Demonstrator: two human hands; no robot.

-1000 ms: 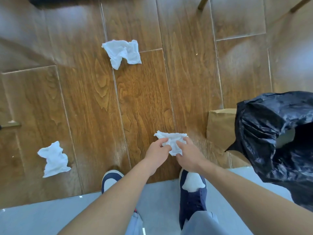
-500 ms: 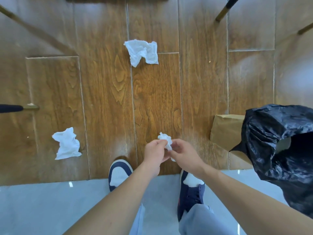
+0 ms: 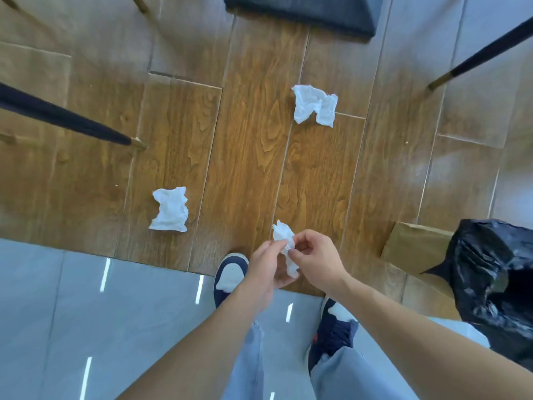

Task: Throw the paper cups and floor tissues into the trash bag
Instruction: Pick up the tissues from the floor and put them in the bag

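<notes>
A crumpled white tissue [image 3: 284, 236] is pinched between my left hand [image 3: 266, 267] and my right hand [image 3: 315, 256], above my shoes. Two more crumpled tissues lie on the wood floor: one tissue [image 3: 170, 209] to the left of my hands, another tissue [image 3: 315, 105] farther ahead. The black trash bag [image 3: 496, 284] stands open at the right edge, its mouth facing me. No paper cups are in view.
A brown paper bag [image 3: 415, 249] lies beside the trash bag. Dark chair legs with brass tips [image 3: 66, 119] [image 3: 476, 56] angle in from left and right, and a dark seat [image 3: 302, 10] is at the top. My shoes [image 3: 229, 277] stand where wood meets grey tile.
My hands lifted the tissue off the floor and bunched it smaller between them. My head rose and turned, so the floor tissues and bag shifted in view.
</notes>
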